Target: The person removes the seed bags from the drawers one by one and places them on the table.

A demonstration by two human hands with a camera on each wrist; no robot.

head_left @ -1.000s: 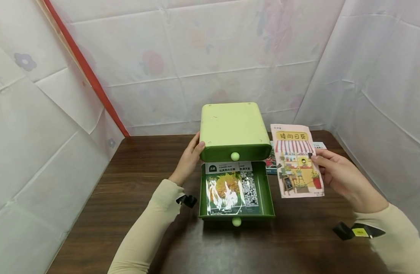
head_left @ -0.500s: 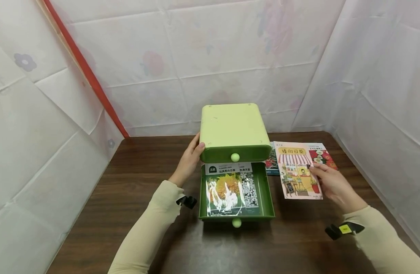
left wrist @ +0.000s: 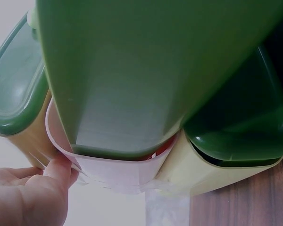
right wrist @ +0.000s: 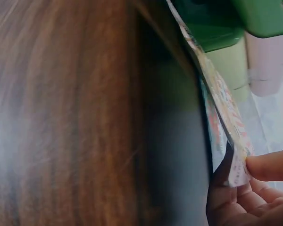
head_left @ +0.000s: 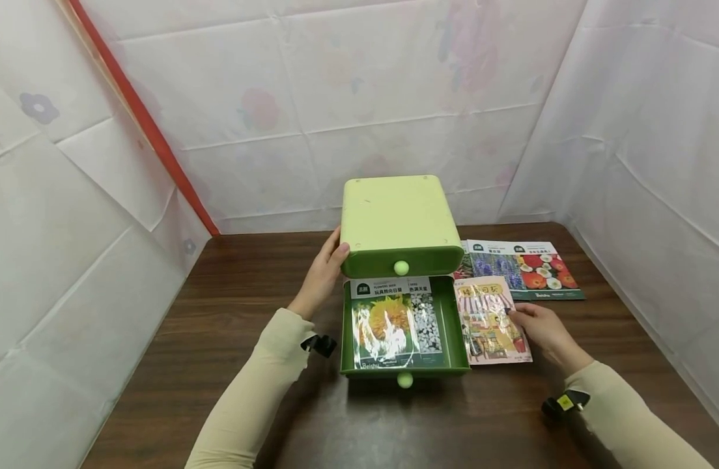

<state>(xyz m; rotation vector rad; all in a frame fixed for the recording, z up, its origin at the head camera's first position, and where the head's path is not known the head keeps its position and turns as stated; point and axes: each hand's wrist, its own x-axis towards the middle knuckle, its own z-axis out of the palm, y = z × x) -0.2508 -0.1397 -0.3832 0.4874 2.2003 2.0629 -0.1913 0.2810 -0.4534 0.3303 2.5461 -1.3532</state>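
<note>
A mini drawer cabinet (head_left: 397,212) stands on the table, its middle green drawer (head_left: 458,348) pulled out. Inside that drawer lie a seed packet with a yellow sunflower (head_left: 385,326) and, partly under it, one with white flowers (head_left: 425,322). My left hand (head_left: 318,280) rests against the cabinet's left side, thumb near the front corner; the left wrist view shows the fingers (left wrist: 56,172) touching the side. Between right thumb and fingers, my right hand (head_left: 544,329) pinches a pink seed packet (head_left: 491,326) by its right edge, just right of the drawer. The right wrist view shows this packet edge-on.
Behind the pink packet, several seed packets lie overlapping on the table, including one with purple flowers (head_left: 494,268) and one with red and white flowers (head_left: 547,272). A white sheet (head_left: 359,130) hangs behind the dark wooden table (head_left: 236,312).
My right hand has brought the pink packet down and left, towards the open drawer, uncovering the packets behind it. My left hand and the cabinet stay in place.
</note>
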